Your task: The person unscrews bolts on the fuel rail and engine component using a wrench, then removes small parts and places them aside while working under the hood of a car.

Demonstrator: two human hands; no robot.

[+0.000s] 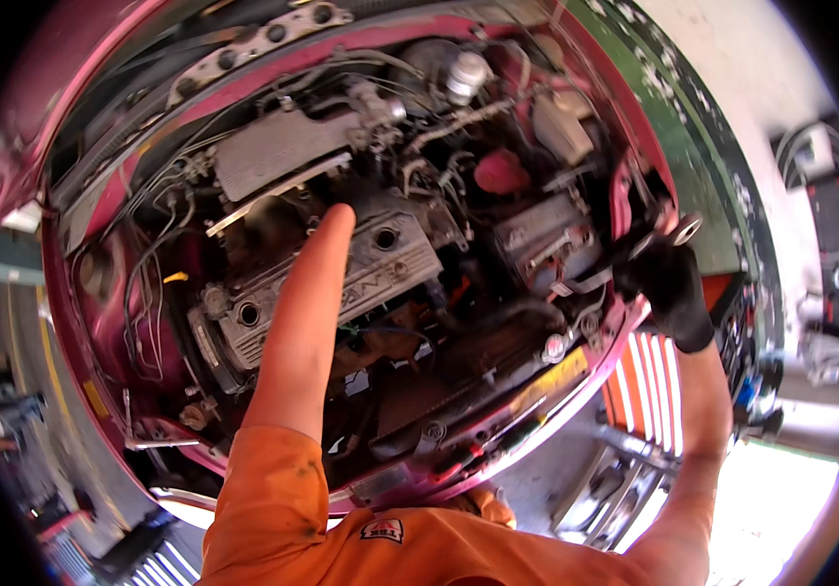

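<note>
My left arm reaches over the engine's valve cover (380, 278), and the hand is hidden down in the engine bay beyond it. Near the arm's far end lie the ribbed grey intake cover (278, 151) and a pale metal strip. At the right edge of the bay, my right hand (668, 288), in a black glove, is closed around a wrench (685, 230). Its shiny ring end sticks up past the fingers. Close by this hand sits the battery (551, 239), with a metal tool lying across its top.
A removed gasket-like metal piece (258, 44) lies at the windscreen base. A silver-capped reservoir (466, 76) stands at the back. The radiator cap (554, 347) is near the front right. A ratchet (161, 443) rests on the left front edge. An orange tool chest (644, 386) stands right.
</note>
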